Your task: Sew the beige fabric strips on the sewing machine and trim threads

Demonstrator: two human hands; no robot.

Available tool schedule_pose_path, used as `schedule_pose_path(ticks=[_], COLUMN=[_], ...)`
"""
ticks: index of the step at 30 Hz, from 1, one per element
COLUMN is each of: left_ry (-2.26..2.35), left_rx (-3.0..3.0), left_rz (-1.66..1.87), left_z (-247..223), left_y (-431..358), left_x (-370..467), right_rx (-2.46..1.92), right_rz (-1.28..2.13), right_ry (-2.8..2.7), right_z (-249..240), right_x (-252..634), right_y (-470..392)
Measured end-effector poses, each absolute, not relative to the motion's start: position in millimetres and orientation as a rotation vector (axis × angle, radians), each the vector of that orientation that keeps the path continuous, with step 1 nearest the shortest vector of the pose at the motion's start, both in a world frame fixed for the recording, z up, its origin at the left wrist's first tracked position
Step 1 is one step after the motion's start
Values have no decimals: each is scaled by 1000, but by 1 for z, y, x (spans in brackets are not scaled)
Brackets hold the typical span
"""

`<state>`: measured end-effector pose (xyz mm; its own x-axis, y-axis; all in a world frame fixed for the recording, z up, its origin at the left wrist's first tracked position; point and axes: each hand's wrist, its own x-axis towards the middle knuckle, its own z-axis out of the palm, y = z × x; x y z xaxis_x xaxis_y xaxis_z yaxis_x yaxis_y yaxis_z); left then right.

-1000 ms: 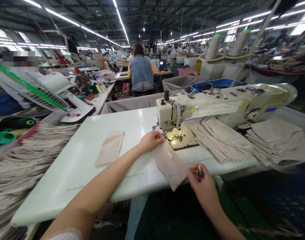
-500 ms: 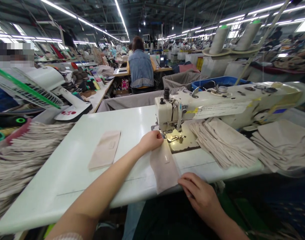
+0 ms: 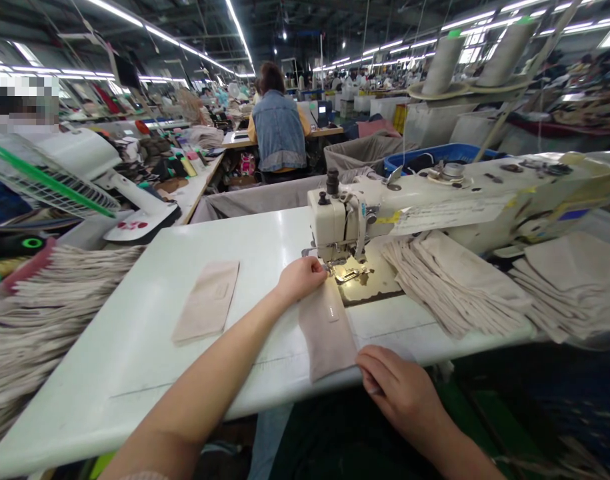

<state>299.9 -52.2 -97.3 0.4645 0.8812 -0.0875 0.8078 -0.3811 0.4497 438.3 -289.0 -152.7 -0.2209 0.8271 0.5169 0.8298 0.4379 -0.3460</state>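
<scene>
A beige fabric piece point(image 3: 329, 337) with a small label lies at the front edge of the white table point(image 3: 149, 293). My left hand point(image 3: 305, 275) pinches its upper end, just left of the presser foot of the sewing machine point(image 3: 329, 223). Closed at the lower right corner of the same piece is my right hand point(image 3: 397, 380), just off the table edge. Another folded beige piece point(image 3: 207, 300) rests flat to the left of my left forearm.
Beige fabric stacks point(image 3: 449, 283) lie right of the needle area, and a tall pile point(image 3: 39, 320) stands at far left. Behind are a white fan point(image 3: 139, 200), a blue basket point(image 3: 435, 157), thread cones point(image 3: 442, 63) and a seated person point(image 3: 279, 130).
The view has shifted slightly. Both hands keep their hold on the fabric piece, whose lower edge sits marginally higher in view.
</scene>
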Motion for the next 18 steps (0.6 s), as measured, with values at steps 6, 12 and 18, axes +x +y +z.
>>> schedule_pose_path(ticks=[6,12,18], left_ry=[1420,1438,1452], left_rx=[2284,2278,2280], left_rz=[229,230,241], left_z=[-96,-95,-100], left_y=[-54,-53,-50], left_x=[300,301,302], right_rx=[-1413,-1422,-1445], right_rz=[-34,-20,-61], right_ry=[-2047,-2049,-2077], right_z=[-149,-146,-144], right_x=[436,435,436], right_y=[-289,-289,-288])
